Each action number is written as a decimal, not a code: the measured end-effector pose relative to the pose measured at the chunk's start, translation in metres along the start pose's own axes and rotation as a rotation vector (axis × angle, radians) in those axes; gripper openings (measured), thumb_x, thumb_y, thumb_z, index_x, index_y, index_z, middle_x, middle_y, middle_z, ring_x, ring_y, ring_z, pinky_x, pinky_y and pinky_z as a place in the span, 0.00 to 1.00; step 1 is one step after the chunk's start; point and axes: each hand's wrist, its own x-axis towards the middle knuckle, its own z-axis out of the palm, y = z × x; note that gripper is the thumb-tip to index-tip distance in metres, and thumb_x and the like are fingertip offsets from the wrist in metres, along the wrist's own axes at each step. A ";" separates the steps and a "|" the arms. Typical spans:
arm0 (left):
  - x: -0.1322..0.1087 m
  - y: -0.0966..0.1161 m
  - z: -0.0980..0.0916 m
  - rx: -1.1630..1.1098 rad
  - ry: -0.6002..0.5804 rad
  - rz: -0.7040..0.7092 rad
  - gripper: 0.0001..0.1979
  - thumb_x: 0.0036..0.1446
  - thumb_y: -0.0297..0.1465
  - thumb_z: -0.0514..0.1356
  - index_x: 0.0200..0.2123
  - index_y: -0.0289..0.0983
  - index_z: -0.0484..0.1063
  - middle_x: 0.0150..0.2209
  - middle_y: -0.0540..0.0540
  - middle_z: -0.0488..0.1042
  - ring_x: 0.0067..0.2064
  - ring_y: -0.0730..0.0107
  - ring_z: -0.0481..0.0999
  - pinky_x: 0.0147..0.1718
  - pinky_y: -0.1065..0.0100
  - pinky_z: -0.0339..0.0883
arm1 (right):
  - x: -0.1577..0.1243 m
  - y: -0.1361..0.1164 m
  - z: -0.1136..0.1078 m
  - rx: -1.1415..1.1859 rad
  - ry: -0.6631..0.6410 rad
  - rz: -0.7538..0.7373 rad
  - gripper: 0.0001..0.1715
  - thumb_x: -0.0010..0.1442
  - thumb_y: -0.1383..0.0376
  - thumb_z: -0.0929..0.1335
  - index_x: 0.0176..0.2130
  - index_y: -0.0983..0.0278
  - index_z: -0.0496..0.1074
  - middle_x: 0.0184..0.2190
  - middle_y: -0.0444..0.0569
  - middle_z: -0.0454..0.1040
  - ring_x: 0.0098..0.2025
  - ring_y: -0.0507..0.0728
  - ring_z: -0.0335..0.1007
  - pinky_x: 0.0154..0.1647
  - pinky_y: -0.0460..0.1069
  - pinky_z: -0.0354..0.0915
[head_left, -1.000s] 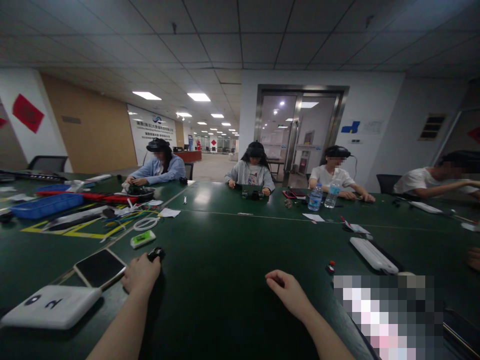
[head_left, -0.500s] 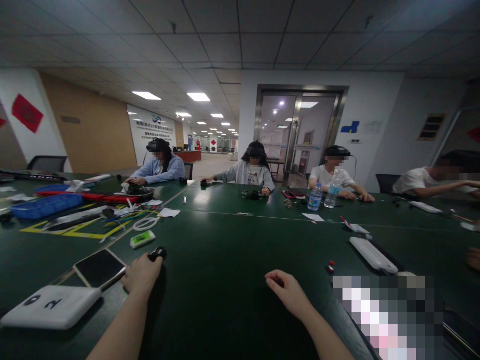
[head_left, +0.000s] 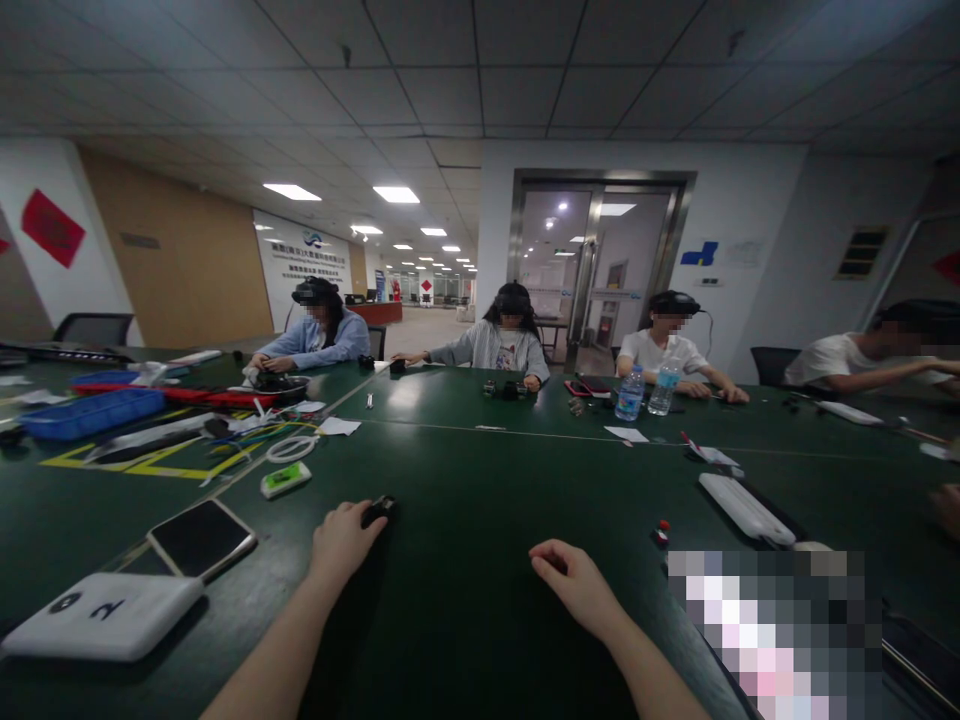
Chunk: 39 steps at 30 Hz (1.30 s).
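Observation:
My left hand (head_left: pixel 343 538) rests on the dark green table (head_left: pixel 465 480), fingers closed round a small black object (head_left: pixel 379 511) that sticks out beyond the fingertips. My right hand (head_left: pixel 576 585) lies to the right of it on the table, fingers curled in loosely, with nothing visible in them. A tiny red and black part (head_left: pixel 661 531) sits on the table to the right of my right hand.
A phone (head_left: pixel 201 538) and a white box (head_left: pixel 101 615) lie at my left. A white power strip (head_left: pixel 744 508) lies at the right. Cables, a blue tray (head_left: pixel 90 411) and a green-white item (head_left: pixel 285 479) sit further left. Several people sit across the table with water bottles (head_left: pixel 630 394).
My left hand has slid to the right across the table with the small black object. My right hand has stayed still. A person opposite has stretched an arm out to the left.

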 end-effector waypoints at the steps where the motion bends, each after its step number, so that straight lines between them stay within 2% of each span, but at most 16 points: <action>1: -0.006 0.012 0.003 -0.051 -0.035 0.102 0.23 0.53 0.40 0.53 0.50 0.37 0.69 0.48 0.39 0.70 0.49 0.55 0.69 0.43 0.61 0.62 | 0.000 -0.001 0.000 -0.003 -0.001 -0.004 0.15 0.58 0.57 0.64 0.42 0.60 0.72 0.39 0.46 0.74 0.43 0.57 0.69 0.43 0.51 0.64; 5: -0.042 0.060 0.012 -0.279 -0.276 0.496 0.21 0.51 0.40 0.57 0.48 0.40 0.71 0.45 0.44 0.71 0.47 0.62 0.68 0.45 0.64 0.61 | -0.001 -0.006 0.003 -0.032 0.013 -0.014 0.15 0.57 0.57 0.64 0.40 0.61 0.73 0.37 0.47 0.74 0.41 0.57 0.70 0.42 0.51 0.64; 8: -0.067 0.083 0.014 -0.343 -0.377 0.674 0.18 0.50 0.38 0.59 0.46 0.42 0.70 0.44 0.47 0.70 0.45 0.64 0.67 0.44 0.65 0.60 | -0.001 -0.009 0.004 -0.055 0.032 -0.020 0.15 0.56 0.58 0.64 0.39 0.62 0.73 0.36 0.47 0.74 0.39 0.57 0.70 0.40 0.51 0.64; 11: -0.080 0.092 0.013 -0.358 -0.434 0.771 0.18 0.49 0.35 0.60 0.45 0.43 0.69 0.43 0.47 0.69 0.45 0.65 0.66 0.44 0.65 0.60 | -0.001 -0.010 0.006 -0.069 0.052 -0.049 0.13 0.56 0.59 0.64 0.39 0.63 0.73 0.35 0.47 0.74 0.38 0.57 0.70 0.40 0.50 0.63; 16: -0.081 0.093 0.010 -0.362 -0.438 0.819 0.17 0.49 0.34 0.60 0.45 0.43 0.70 0.42 0.47 0.69 0.45 0.65 0.66 0.46 0.65 0.59 | -0.007 -0.019 0.013 -0.077 0.024 -0.117 0.11 0.55 0.61 0.66 0.39 0.60 0.72 0.35 0.45 0.72 0.37 0.55 0.68 0.38 0.49 0.63; 23: -0.081 0.093 0.011 -0.358 -0.419 0.841 0.16 0.49 0.35 0.59 0.44 0.43 0.70 0.40 0.48 0.69 0.44 0.65 0.65 0.45 0.64 0.59 | -0.018 -0.039 0.019 -0.217 -0.139 -0.201 0.12 0.48 0.62 0.71 0.36 0.58 0.73 0.38 0.45 0.70 0.41 0.56 0.64 0.42 0.50 0.61; 31: -0.080 0.094 0.008 -0.374 -0.450 0.839 0.16 0.50 0.34 0.59 0.44 0.43 0.71 0.41 0.47 0.69 0.45 0.64 0.66 0.46 0.64 0.59 | -0.018 -0.038 0.023 -0.218 -0.142 -0.225 0.05 0.52 0.64 0.68 0.33 0.59 0.72 0.36 0.44 0.69 0.40 0.55 0.64 0.40 0.49 0.61; 39: -0.079 0.095 0.008 -0.354 -0.469 0.841 0.16 0.49 0.34 0.59 0.43 0.43 0.71 0.40 0.47 0.68 0.44 0.63 0.65 0.45 0.64 0.59 | -0.021 -0.043 0.024 -0.273 -0.154 -0.252 0.10 0.48 0.65 0.70 0.35 0.58 0.72 0.37 0.45 0.70 0.42 0.57 0.64 0.42 0.50 0.60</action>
